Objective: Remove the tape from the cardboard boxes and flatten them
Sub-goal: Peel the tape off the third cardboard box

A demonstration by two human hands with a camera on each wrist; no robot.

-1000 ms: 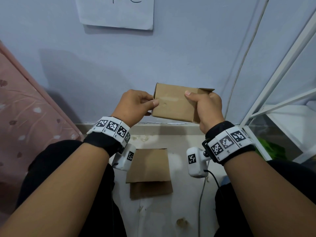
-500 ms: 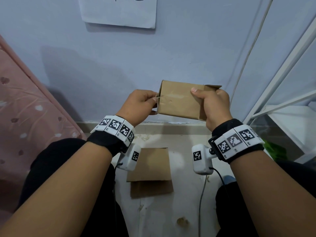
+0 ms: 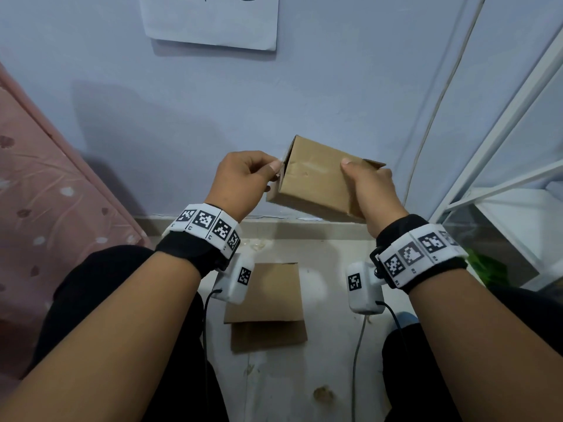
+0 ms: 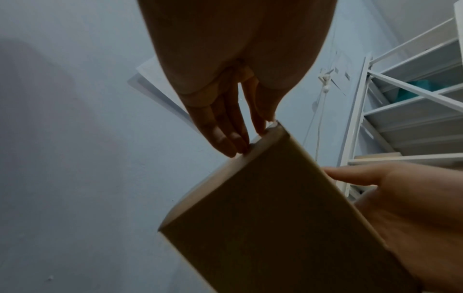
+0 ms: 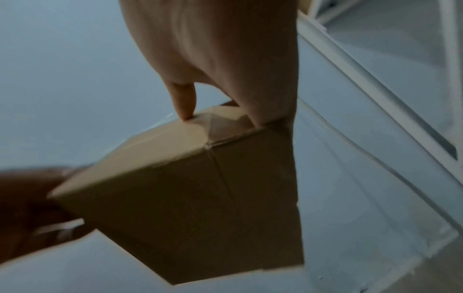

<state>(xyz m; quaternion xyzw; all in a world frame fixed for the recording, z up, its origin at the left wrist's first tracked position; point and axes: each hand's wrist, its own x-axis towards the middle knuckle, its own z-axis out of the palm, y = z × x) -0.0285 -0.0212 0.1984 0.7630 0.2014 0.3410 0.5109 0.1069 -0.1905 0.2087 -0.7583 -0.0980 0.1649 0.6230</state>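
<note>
I hold a small brown cardboard box point(image 3: 313, 181) in the air in front of the wall, tilted with its left end up. My right hand point(image 3: 365, 184) grips its right end, thumb on the near face, beside a raised flap point(image 3: 374, 163). My left hand point(image 3: 275, 169) pinches a pale bit of clear tape point(image 3: 281, 158) at the top corner of the box's left end. The left wrist view shows the left fingertips point(image 4: 233, 146) on the end edge of the box point(image 4: 263, 218). The right wrist view shows the box point(image 5: 200, 188) from below, with my right thumb point(image 5: 184, 99) on it.
A flattened cardboard box point(image 3: 268, 303) lies on the pale floor between my knees. A white metal rack point(image 3: 499, 153) stands at the right, a pink bedcover point(image 3: 45, 208) at the left. A cable point(image 3: 438, 95) runs down the wall, and a paper sheet point(image 3: 213, 19) hangs above.
The box has risen, shifted right and tilted its left end up. My left hand has moved from the near face to the box's left top corner and now pinches the tape.
</note>
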